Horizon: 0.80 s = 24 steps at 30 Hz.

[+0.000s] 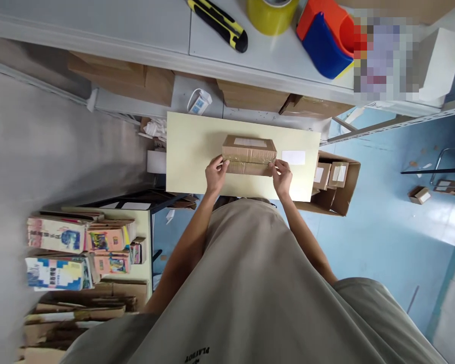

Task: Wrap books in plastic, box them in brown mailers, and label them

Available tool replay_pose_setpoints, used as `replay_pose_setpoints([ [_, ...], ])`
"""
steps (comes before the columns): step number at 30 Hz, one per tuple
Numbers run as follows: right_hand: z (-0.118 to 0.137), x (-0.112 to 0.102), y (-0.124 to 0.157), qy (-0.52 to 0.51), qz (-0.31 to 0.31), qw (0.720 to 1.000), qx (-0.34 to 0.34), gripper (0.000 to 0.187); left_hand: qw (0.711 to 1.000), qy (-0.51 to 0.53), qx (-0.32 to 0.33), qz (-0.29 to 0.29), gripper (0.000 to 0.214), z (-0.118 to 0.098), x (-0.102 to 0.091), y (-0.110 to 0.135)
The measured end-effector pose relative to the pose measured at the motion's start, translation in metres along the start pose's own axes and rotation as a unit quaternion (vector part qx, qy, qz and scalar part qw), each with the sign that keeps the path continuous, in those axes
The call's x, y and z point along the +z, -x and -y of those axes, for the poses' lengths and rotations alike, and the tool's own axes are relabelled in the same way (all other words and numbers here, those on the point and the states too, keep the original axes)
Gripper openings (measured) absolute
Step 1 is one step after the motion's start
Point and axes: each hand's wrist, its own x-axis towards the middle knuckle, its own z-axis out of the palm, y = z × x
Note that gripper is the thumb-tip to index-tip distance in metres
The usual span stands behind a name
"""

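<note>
A small cardboard box [249,154] rests on the pale yellow tabletop [191,151] in front of my body. A white label lies on its top face, and clear tape runs along the side facing me. My left hand [215,174] grips the box's near left corner, fingers curled, thumb against the taped side. At the near right corner my right hand [282,177] holds the box the same way, its fingers pinched at the tape's end. To the right of the box a white paper label [293,157] lies flat on the tabletop.
Above, a grey shelf [136,30] carries a utility knife [220,23], a tape roll [273,15] and a red-and-blue tape dispenser [326,38]. A power strip [200,102] sits behind the tabletop. Right stands an open carton [349,189] with small boxes; left, stacked books [56,235].
</note>
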Motion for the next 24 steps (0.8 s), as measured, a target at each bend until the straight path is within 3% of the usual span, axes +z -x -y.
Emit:
replay_pose_setpoints([
  [3, -0.011, -0.003, -0.001, 0.015, 0.01, 1.0, 0.011, 0.045, 0.999, -0.024, 0.002, -0.033, 0.013, 0.005, 0.001, 0.0],
  [7, -0.032, 0.003, 0.007, 0.06, 0.051, 0.994, 0.07, 0.023, 0.994, -0.059, -0.09, -0.006, 0.017, 0.021, 0.007, 0.007],
  [10, -0.047, 0.01, 0.021, 0.063, 0.085, 0.991, 0.085, 0.023, 0.982, -0.105, -0.155, 0.025, 0.024, 0.035, 0.005, 0.012],
  [12, -0.056, 0.011, 0.027, 0.052, 0.109, 0.989, 0.088, 0.03, 0.979, -0.133, -0.152, 0.034, 0.027, 0.042, 0.001, 0.012],
  [15, -0.074, -0.001, 0.024, 0.039, 0.1, 0.99, 0.09, 0.034, 0.985, -0.153, -0.081, -0.025, 0.028, 0.045, -0.007, 0.007],
  [17, -0.087, -0.018, 0.013, 0.054, 0.057, 0.991, 0.105, 0.034, 0.985, -0.153, -0.011, -0.075, 0.028, 0.038, -0.006, 0.001],
  [19, -0.102, -0.039, -0.005, 0.088, 0.004, 0.988, 0.129, 0.036, 0.984, -0.148, 0.058, -0.081, 0.029, 0.024, 0.004, -0.004],
  [21, -0.115, -0.059, -0.025, 0.122, -0.037, 0.98, 0.151, 0.037, 0.983, -0.141, 0.115, -0.033, 0.031, 0.006, 0.026, -0.006],
  [24, -0.132, -0.08, -0.054, 0.163, -0.071, 0.965, 0.192, 0.04, 0.974, -0.121, 0.156, 0.107, 0.035, -0.016, 0.085, -0.001],
])
